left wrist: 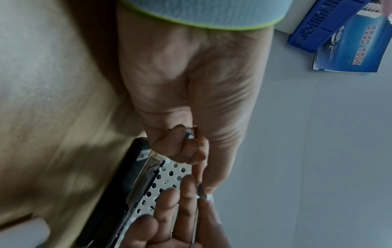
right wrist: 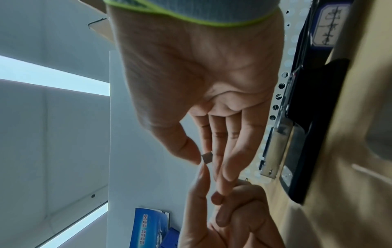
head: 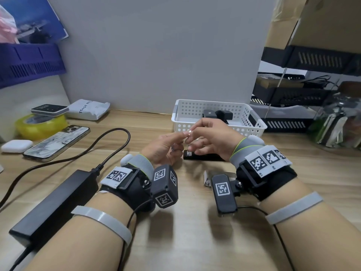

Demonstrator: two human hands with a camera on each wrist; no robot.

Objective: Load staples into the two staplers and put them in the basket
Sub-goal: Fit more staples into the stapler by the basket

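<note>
Between my two hands, above the table, is a short silver staple strip. My right hand pinches it between thumb and forefinger. My left hand pinches its other end, and a second metal piece sits in its curled lower fingers. Just below the hands a black stapler lies on the table with its metal magazine showing. Behind stands the white perforated basket with another black stapler in it.
A small staple box lies by my right wrist, partly hidden. A black power brick, its cable, a phone, an earbud case and a yellow tape roll are at the left. Black trays and a glass jar are at the right.
</note>
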